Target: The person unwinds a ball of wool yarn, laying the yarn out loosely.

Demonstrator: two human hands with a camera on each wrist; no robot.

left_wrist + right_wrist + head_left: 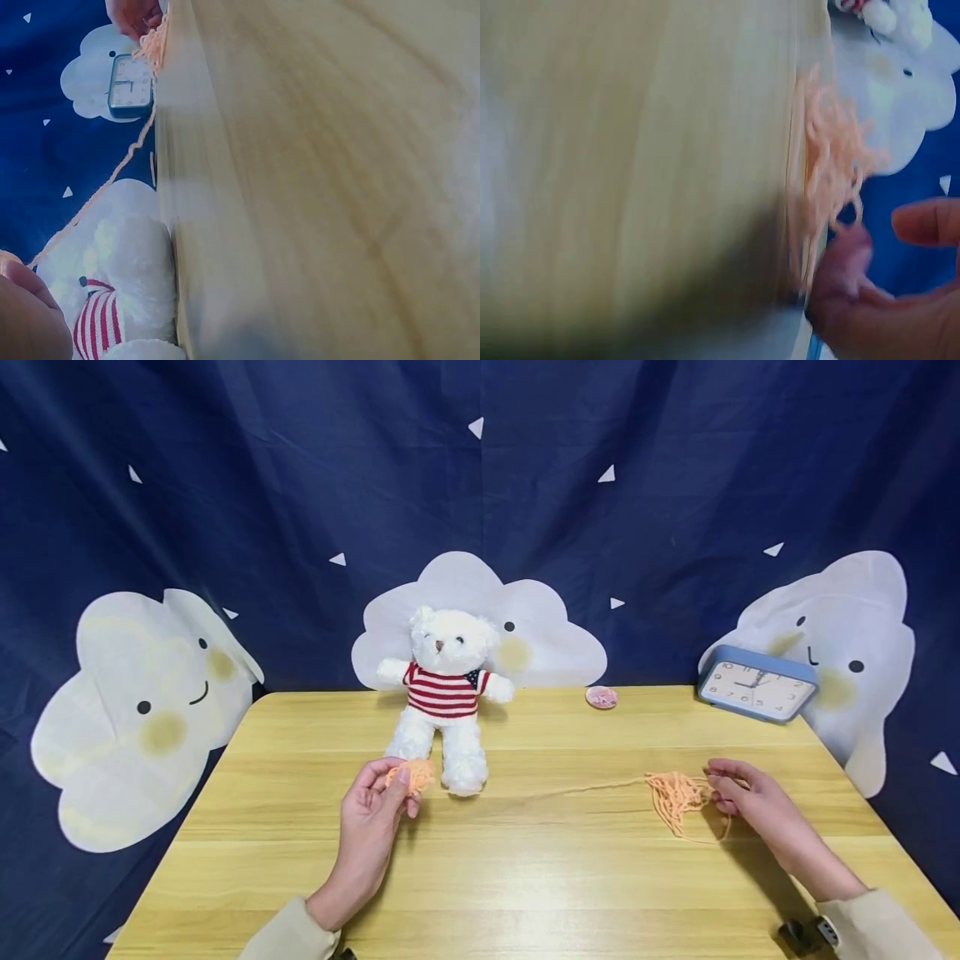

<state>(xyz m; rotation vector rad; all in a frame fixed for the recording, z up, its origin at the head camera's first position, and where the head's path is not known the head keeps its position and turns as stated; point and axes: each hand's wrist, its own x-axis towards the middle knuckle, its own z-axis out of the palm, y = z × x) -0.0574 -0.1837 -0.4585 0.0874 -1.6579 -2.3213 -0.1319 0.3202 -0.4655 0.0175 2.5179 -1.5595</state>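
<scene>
In the head view, my left hand [375, 818] pinches a small bundle of peach yarn [417, 777] between thumb and fingers, in front of the teddy bear's legs. A thin strand [112, 176] stretches from it towards a loose yarn heap [675, 800] on the right. Beside that heap, my right hand [753, 797] reaches in from the right. The right wrist view shows one finger [922, 225] raised apart from the lower fingertip, which touches a loop of the tangled yarn [836, 154]. Part of the left hand's grip lies outside the left wrist view.
A white teddy bear [442, 693] in a striped shirt sits at the back of the wooden table [525, 877]. A small round pink item [602, 697] lies by the rear edge. At the back right stands a blue clock [757, 685]. A dark curtain [480, 485] hangs behind.
</scene>
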